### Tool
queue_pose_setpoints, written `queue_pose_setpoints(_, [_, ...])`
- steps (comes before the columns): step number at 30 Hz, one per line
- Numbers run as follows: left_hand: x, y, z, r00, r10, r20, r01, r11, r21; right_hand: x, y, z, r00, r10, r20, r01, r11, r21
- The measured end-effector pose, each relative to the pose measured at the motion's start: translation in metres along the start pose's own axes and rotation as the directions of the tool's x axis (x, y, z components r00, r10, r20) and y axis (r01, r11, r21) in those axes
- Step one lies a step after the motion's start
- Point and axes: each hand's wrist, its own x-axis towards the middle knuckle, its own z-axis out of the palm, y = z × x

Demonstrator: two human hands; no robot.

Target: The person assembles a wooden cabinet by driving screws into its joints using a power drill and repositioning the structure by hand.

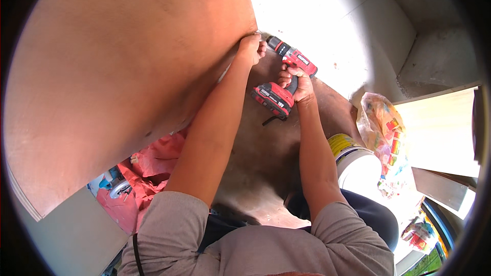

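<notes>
My right hand (pixel 302 86) grips a red and black cordless drill (pixel 299 61) by its handle, with the fingers wrapped round it near the trigger. The drill's chuck points up and left, close to my left hand (pixel 250 49). That hand is closed, its fingers curled together at the edge of a large brown board (pixel 128 46). Whatever is between those fingers is too small or hidden to make out. The board fills the upper left, and my left forearm runs along its lower edge. Below the drill hangs its red battery pack (pixel 273 98).
A white bucket (pixel 359 169) with a yellow label stands by my right forearm. Beyond it lies a clear plastic bag (pixel 381 128) with colourful print. Crumpled red sheeting (pixel 156 161) lies under the board, left of my left arm. Pale panels (pixel 440 128) are at the right.
</notes>
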Motion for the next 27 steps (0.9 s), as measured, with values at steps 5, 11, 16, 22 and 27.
queue_pose_setpoints(5, [0.036,-0.004,0.009,0.996,-0.082,0.035,0.088,0.965,-0.247,-0.002,-0.001,-0.004,1.0,-0.021,0.012,0.022,0.999,-0.024])
queue_pose_setpoints(11, [0.044,-0.017,0.01,0.99,-0.034,0.136,0.063,0.975,-0.214,-0.01,-0.004,-0.004,0.999,-0.032,0.001,0.032,0.997,-0.067])
queue_pose_setpoints(16, [0.021,-0.01,-0.007,0.976,-0.09,0.196,0.077,0.994,0.072,-0.019,0.017,-0.015,0.971,-0.178,0.161,0.178,0.984,0.014])
queue_pose_setpoints(22, [-0.063,-0.037,-0.048,0.862,0.467,0.199,-0.504,0.834,0.224,-0.012,0.029,-0.023,0.906,-0.317,0.279,0.393,0.876,-0.279])
queue_pose_setpoints(27, [-0.174,-0.112,-0.174,0.897,0.442,0.021,-0.426,0.848,0.317,-0.023,0.002,-0.029,0.918,-0.2,0.344,0.26,0.955,-0.14])
